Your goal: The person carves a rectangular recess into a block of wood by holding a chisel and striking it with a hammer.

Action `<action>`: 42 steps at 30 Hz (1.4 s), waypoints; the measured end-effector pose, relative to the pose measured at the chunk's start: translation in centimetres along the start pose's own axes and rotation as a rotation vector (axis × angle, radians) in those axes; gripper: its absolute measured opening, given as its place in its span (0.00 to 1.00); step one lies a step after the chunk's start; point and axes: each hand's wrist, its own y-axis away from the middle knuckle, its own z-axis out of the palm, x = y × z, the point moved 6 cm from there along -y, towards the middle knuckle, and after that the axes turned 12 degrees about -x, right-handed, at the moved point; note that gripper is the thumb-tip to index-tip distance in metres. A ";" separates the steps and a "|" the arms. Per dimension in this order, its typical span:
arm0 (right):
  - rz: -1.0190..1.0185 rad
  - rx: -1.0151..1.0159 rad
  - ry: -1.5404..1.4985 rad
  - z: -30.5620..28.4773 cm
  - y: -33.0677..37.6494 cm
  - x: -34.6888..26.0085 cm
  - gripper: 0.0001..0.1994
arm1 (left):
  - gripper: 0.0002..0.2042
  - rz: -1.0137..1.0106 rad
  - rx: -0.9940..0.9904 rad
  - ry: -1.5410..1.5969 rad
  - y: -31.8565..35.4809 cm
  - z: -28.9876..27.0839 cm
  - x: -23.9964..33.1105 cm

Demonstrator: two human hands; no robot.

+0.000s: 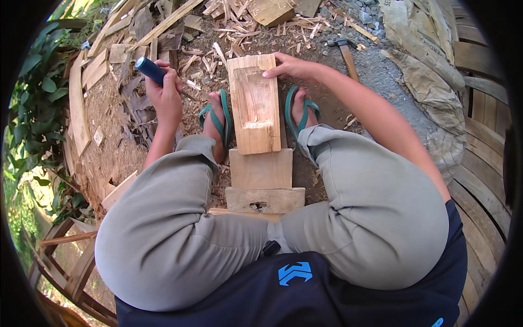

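Observation:
A wooden block [253, 103] with a shallow hollow carved into its upper face stands between my feet. My right hand [290, 66] is closed over its far right corner, thumb on top and the other fingers mostly hidden behind the edge. To the left of the block, my left hand [165, 94] grips a chisel [149, 70] by its blue handle. Only a bit of its thin metal shank shows past the fist, apart from the block. Under the block's near end lies a wooden board [261, 169], with a short plank [265, 200] nearer to me.
A hammer [347, 59] with a wooden handle lies on the ground at far right, beside a grey sheet [419, 103]. Wood chips [239, 27] and offcuts [95, 73] litter the far ground. Slatted wood [485, 136] borders the right; leafy plants [46, 76] grow at left.

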 end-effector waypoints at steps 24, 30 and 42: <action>-0.551 0.823 0.671 3.6 7.1 -9.4 0.13 | 0.09 0.055 0.034 0.018 0.0 -1.5 -0.1; -0.108 0.858 0.549 -1.2 8.5 -5.7 0.44 | 0.09 0.043 0.044 0.016 0.1 -1.6 0.0; -0.150 0.371 0.726 1.6 1.7 -4.1 0.40 | 0.09 0.018 0.006 0.011 0.3 -0.5 -0.3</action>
